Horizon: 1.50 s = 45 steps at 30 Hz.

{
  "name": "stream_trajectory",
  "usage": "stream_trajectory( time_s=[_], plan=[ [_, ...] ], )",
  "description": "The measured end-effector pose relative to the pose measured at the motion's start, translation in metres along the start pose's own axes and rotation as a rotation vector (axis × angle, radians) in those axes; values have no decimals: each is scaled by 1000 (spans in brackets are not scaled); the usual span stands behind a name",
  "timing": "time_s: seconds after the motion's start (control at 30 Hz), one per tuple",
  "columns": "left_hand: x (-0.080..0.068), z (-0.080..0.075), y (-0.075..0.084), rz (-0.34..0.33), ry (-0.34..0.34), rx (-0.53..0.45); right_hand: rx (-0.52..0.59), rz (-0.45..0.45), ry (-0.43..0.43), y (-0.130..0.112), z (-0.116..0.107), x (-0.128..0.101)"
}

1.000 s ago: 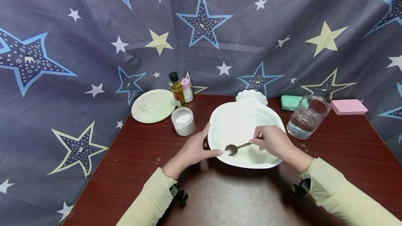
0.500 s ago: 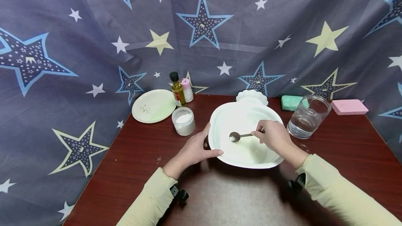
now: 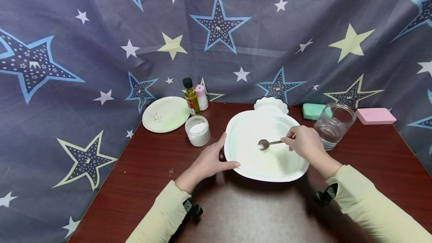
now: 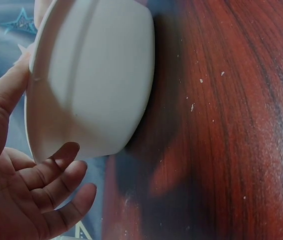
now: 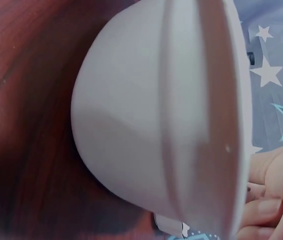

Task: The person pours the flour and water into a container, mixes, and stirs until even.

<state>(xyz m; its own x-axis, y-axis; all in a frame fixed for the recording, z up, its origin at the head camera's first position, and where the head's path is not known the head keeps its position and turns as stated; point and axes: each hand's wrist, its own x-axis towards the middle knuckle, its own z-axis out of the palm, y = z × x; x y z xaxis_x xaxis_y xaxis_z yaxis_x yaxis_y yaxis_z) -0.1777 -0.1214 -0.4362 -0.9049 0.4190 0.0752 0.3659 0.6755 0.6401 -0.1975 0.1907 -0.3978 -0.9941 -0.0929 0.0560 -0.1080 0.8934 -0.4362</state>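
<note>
A white plastic basin [image 3: 251,174] with a scalloped tab at its back stands on the table. My left hand [image 3: 209,159] holds its left side, the thumb on the rim; in the left wrist view the other fingers [image 4: 56,190] lie bent by the outer wall. Over the basin's inside, my right hand [image 3: 307,143] pinches the handle of a dark metal spoon [image 3: 264,144]. Some white matter shows in the spoon's bowl. The right wrist view is mostly filled by the basin's outer wall [image 5: 131,100], which hides most of the right hand and the spoon.
Left of the basin is an open jar [image 3: 198,135] of white powder. Behind it stand an oil bottle [image 3: 191,100], a pink-capped bottle [image 3: 201,98] and a plate [image 3: 165,113]. A glass of water [image 3: 332,130], a green block [image 3: 312,111] and a pink block [image 3: 375,116] sit right.
My right hand has carried the spoon from the basin's front left rim back and to the right, over its middle. The left hand has stayed on the basin.
</note>
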Motion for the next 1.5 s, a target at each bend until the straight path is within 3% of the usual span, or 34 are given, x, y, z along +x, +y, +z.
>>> stream_trajectory(
  time_s=[0.3, 0.8, 0.93, 1.17, 1.5],
  plan=[
    [0, 0, 0, -15, -10, 14, -16, 56, 10, 10, -14, -3],
    [0, 0, 0, -15, -9, 6, -54, -10, -56, 17, -35, -17],
    [0, 0, -1, -15, -10, 4, -50, -32, -109, 17, -37, -20],
    [1, 1, -2, -8, -3, 2, -15, -93, -196, 13, -33, -23],
    [0, 1, -1, -1, 7, -4, 47, -178, -160, 1, -11, -26]
  ],
)
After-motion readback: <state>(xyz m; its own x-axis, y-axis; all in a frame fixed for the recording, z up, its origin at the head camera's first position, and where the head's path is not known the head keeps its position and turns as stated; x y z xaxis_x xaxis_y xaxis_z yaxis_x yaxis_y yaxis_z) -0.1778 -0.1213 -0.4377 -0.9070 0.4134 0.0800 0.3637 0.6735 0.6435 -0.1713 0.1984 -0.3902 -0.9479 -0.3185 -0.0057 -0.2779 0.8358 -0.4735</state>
